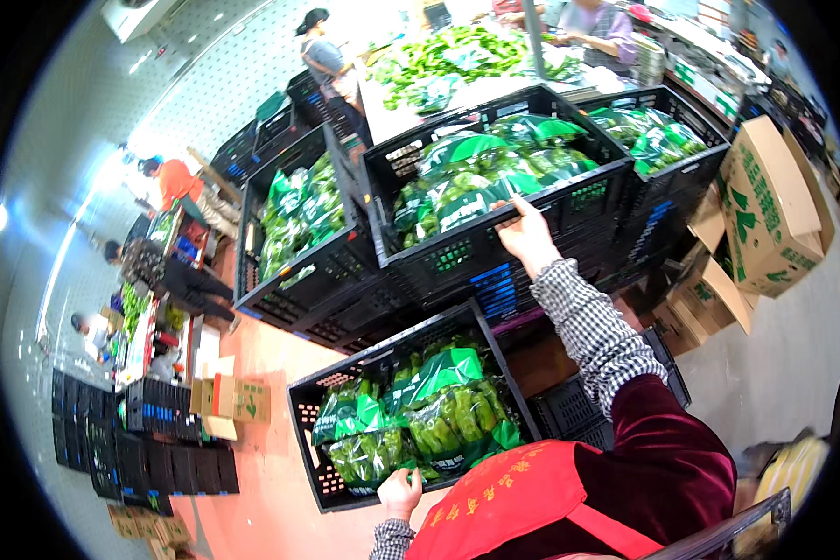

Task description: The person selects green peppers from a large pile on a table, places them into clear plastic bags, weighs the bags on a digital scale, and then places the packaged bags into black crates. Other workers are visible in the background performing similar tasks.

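Note:
In the head view, my right hand (528, 234) reaches forward and grips the near rim of a black plastic crate (455, 241) on a stack. Clear and green printed bags of green peppers (472, 175) fill it. Closer to my body, at a lower level, stands another black crate (507, 371) with several bagged portions of green peppers (455, 420). My left hand (400, 493) has its fingers curled at that crate's near rim, beside a bag's edge. Its exact hold is partly hidden. A red apron (511, 490) overlaps the crate's near right corner.
More crates of bagged peppers flank the stack, one at left (290, 280) and one at right (658, 168). Cardboard boxes (770, 210) stand at the right. Loose green peppers (455, 59) cover a table behind, where people work. Stacked black crates (157, 462) line the left.

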`<state>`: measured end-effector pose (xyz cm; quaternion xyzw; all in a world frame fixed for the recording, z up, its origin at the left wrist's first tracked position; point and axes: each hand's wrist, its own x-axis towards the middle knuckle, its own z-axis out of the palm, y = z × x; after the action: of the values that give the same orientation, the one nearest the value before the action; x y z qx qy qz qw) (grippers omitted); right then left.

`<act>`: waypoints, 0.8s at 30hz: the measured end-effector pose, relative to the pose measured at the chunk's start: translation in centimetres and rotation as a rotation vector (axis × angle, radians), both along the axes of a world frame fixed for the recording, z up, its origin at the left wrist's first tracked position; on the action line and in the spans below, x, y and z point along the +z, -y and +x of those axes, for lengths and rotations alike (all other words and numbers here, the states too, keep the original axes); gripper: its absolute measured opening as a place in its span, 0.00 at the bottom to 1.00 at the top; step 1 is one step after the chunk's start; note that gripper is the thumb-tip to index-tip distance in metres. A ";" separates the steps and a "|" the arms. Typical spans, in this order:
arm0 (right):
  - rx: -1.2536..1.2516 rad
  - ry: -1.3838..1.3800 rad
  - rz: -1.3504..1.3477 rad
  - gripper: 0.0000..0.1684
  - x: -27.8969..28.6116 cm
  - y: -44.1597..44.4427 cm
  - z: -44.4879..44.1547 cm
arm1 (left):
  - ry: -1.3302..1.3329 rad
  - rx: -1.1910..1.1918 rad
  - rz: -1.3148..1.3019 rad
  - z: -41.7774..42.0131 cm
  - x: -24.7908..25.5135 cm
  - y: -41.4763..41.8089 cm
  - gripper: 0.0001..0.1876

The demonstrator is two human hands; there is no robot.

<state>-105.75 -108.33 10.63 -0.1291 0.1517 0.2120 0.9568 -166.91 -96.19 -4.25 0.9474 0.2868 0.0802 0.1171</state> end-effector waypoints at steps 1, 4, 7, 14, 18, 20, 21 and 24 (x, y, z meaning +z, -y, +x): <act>-0.003 -0.007 -0.014 0.11 0.3 0.0 -0.2 | 0.022 -0.014 0.010 -0.2 -0.5 -0.1 0.14; 0.010 0.048 -0.053 0.12 0.3 -0.2 -0.3 | -0.020 0.011 0.001 -0.4 -0.9 -0.1 0.14; 0.013 -0.026 -0.044 0.12 0.5 -0.9 0.1 | -0.026 0.047 -0.010 -0.3 -0.5 0.1 0.14; 0.079 0.010 -0.186 0.11 2.2 0.6 3.0 | 0.003 0.023 0.019 0.9 0.1 0.1 0.16; 0.006 -0.178 -0.101 0.14 5.5 -0.8 2.3 | -0.003 0.030 0.009 0.2 0.0 -0.2 0.17; 0.041 -0.155 -0.041 0.15 7.2 -0.5 0.5 | -0.009 0.036 0.004 0.2 0.0 -0.1 0.16; 0.047 -0.129 -0.052 0.15 7.6 -0.2 -0.8 | -0.007 0.036 0.006 0.1 0.2 0.0 0.16; 0.091 0.016 -0.045 0.09 7.1 2.9 -5.8 | -0.003 0.045 0.001 0.0 0.6 0.2 0.16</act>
<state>-111.60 -111.21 17.68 -0.1589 0.1425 0.2509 0.9442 -166.95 -96.40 -3.66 0.9410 0.3080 0.0814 0.1143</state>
